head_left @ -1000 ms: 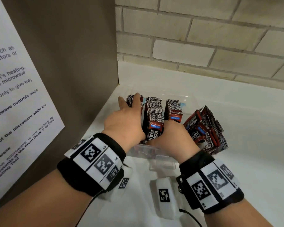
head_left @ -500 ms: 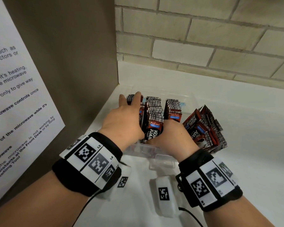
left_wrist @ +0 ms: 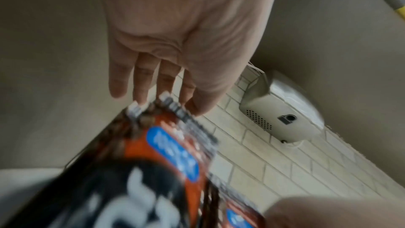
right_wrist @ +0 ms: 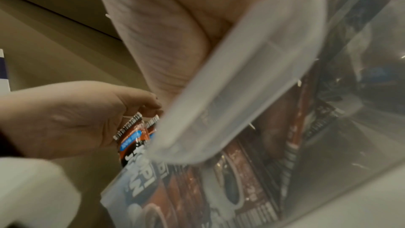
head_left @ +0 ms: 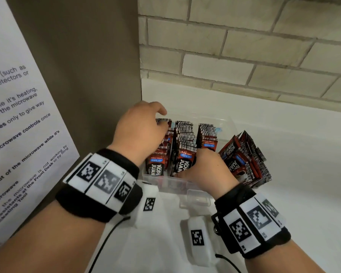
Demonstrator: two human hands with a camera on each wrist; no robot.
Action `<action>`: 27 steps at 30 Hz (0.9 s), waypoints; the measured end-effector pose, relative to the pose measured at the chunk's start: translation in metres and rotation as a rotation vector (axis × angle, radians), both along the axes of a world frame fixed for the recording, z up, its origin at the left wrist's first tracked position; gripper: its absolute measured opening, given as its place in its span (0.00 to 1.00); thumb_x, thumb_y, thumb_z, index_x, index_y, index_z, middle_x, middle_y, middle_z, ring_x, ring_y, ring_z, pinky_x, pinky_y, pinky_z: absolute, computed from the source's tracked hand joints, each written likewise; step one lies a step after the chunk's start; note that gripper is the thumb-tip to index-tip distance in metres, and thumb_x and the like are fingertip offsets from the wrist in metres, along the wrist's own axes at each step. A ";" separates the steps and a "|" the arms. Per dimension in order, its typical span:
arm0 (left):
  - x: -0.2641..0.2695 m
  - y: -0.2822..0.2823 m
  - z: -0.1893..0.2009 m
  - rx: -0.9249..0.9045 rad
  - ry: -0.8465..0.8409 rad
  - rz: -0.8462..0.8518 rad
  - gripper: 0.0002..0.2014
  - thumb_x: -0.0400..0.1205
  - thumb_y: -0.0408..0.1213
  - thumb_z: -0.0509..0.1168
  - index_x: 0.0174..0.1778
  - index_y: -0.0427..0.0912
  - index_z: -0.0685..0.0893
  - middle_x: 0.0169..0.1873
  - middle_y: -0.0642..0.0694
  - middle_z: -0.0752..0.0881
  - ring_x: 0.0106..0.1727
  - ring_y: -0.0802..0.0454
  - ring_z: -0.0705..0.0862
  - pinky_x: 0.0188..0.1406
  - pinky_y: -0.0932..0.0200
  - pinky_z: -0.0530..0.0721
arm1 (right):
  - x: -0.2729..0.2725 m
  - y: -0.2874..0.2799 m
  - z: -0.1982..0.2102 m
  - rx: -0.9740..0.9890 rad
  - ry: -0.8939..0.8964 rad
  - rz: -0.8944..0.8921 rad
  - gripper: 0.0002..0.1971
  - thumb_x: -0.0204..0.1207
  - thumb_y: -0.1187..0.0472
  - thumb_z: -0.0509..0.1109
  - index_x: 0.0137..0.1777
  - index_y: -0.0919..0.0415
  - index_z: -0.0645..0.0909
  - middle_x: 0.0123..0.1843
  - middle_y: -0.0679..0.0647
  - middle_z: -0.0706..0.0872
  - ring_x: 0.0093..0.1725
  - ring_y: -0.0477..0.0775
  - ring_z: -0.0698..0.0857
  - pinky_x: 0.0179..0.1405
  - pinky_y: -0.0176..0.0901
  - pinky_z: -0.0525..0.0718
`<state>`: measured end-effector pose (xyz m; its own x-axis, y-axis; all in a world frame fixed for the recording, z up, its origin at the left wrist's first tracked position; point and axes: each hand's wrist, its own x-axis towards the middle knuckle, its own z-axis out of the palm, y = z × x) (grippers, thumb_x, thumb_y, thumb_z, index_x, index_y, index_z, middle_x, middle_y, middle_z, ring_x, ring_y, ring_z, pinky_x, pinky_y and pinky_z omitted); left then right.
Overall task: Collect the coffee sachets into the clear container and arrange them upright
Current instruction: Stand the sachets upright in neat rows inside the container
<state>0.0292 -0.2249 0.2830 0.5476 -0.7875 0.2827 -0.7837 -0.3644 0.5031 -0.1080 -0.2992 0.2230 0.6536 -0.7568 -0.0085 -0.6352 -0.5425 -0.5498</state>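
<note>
Clear plastic container (head_left: 173,184) on the white worktop (head_left: 303,174) held upright coffee sachets (head_left: 185,142). My left hand (head_left: 140,133) touched their tops with relaxed fingers (left_wrist: 140,82); only the right-wrist view showed my right hand (head_left: 205,168) reaching inside, its grip hidden. Brick wall (head_left: 244,46) behind.

Printed microwave notice (head_left: 18,119) on brown panel (head_left: 87,66); brick wall (head_left: 244,46) behind white counter (head_left: 303,174).

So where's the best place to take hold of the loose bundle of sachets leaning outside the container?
Probably across the flat faces of the loose bundle, near its fanned top edges, coming from above right: it leans against the clear container, so that side is blocked.
</note>
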 end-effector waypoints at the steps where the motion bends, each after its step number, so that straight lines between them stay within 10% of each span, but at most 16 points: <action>1: 0.005 -0.004 0.003 -0.009 -0.001 -0.002 0.09 0.82 0.39 0.65 0.56 0.51 0.86 0.53 0.49 0.83 0.54 0.48 0.80 0.48 0.60 0.71 | 0.000 0.000 -0.001 0.001 -0.003 -0.003 0.12 0.66 0.56 0.78 0.45 0.63 0.84 0.42 0.53 0.87 0.43 0.52 0.85 0.40 0.41 0.84; 6: 0.027 -0.021 0.020 0.200 0.010 -0.096 0.07 0.83 0.35 0.67 0.47 0.50 0.90 0.42 0.57 0.79 0.42 0.58 0.75 0.46 0.62 0.69 | 0.000 -0.001 -0.002 0.010 0.009 -0.025 0.13 0.65 0.56 0.79 0.43 0.63 0.83 0.40 0.54 0.86 0.41 0.51 0.84 0.34 0.39 0.80; 27: 0.032 -0.034 0.013 0.331 -0.039 -0.272 0.10 0.78 0.48 0.72 0.52 0.50 0.91 0.67 0.51 0.74 0.65 0.50 0.76 0.57 0.57 0.74 | 0.000 0.001 -0.001 0.057 0.004 -0.040 0.14 0.65 0.56 0.78 0.46 0.61 0.82 0.43 0.54 0.87 0.43 0.51 0.86 0.41 0.44 0.85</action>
